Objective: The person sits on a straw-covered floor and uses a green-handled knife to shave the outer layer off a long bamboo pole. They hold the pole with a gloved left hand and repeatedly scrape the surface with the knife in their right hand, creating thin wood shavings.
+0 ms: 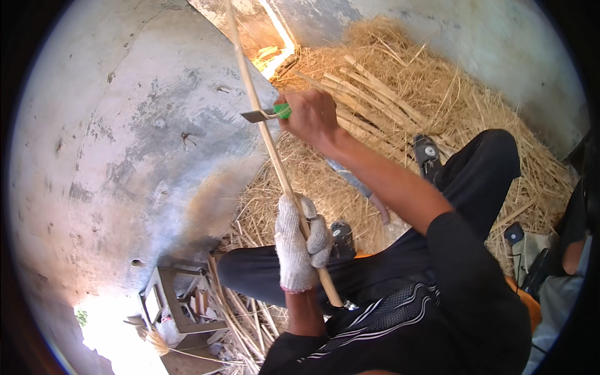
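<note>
My left hand (296, 240), in a white knitted glove, is closed around the lower part of a long pale bamboo strip (275, 154). The strip slants from the top of the view down to my lap. Farther up, my bare right hand (310, 115) grips a knife (257, 116) by its green handle. Its flat dark blade lies across the strip, touching it. A thin curl shows beside the blade, possibly a shaving. My fingers partly hide the handle.
Straw-like shavings (462, 94) cover the floor, with split bamboo pieces (381, 94) on top. Left stands a weathered wall (144, 125); below it are a small wooden frame (165, 294) and more strips (250, 325). A bluish-grey tool-like thing (348, 175) lies beyond my legs. Someone's clothing (562, 306) shows at right.
</note>
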